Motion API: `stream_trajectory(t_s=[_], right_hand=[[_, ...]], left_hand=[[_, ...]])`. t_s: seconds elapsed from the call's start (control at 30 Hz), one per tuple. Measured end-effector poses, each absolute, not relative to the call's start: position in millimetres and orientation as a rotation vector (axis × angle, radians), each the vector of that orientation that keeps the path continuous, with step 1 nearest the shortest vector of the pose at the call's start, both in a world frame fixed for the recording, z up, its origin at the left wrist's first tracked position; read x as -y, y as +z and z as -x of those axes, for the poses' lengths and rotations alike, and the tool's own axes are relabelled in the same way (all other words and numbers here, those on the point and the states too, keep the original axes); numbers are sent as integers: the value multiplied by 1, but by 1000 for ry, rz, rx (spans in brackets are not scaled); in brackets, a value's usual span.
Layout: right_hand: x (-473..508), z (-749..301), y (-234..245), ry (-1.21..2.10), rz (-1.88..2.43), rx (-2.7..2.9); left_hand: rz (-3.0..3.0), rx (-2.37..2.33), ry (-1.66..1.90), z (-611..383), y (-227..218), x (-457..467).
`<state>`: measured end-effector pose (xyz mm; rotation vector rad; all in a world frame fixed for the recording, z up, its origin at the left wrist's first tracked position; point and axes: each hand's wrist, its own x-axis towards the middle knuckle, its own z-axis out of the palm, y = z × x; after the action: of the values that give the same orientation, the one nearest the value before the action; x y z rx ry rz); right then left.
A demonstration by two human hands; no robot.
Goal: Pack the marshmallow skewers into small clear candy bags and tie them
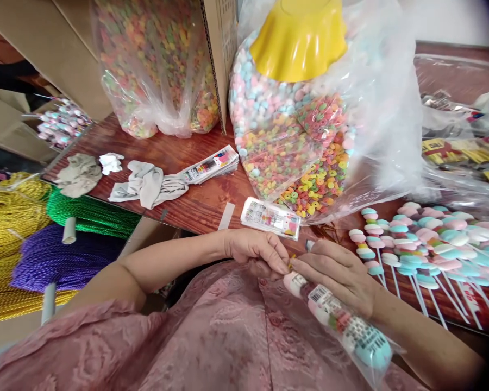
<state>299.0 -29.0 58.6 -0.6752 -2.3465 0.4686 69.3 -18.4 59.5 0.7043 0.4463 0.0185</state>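
Two bare hands are busy with one clear plastic printed bag of round pink, white and blue candies (336, 315), slung just below the right hand's fingers. Left hand (261, 254) has thumb and fingertips pinching a thin gold-coloured tie (292, 262) at the bag's top end. Right hand (342, 274) has its fingers close together, wrapped over that same end; thumb's hidden. Just beyond the left hand sits a flat stack of white printed packets (271, 218), and right of the right hand lie pastel marshmallow skewers on white sticks (427, 239).
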Motion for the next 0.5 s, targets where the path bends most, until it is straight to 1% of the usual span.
stream_trajectory(t_s=[0.07, 0.13, 0.23, 0.33, 0.43, 0.5], right_hand=[[26, -295, 67, 397, 403, 2453], [23, -287, 78, 246, 149, 2568], [18, -276, 92, 61, -44, 2691], [12, -269, 96, -144, 17, 2801], [1, -266, 99, -349, 194, 2788], [-9, -264, 104, -428, 272, 2715]], left_hand=[[-759, -448, -21, -70, 62, 15], [-828, -449, -74, -70, 60, 12], [-943, -416, -181, -67, 60, 1], [-1281, -460, -125, -59, 78, -14], [-1979, -757, 133, -55, 119, -16], [-2410, -947, 297, -56, 145, -3]])
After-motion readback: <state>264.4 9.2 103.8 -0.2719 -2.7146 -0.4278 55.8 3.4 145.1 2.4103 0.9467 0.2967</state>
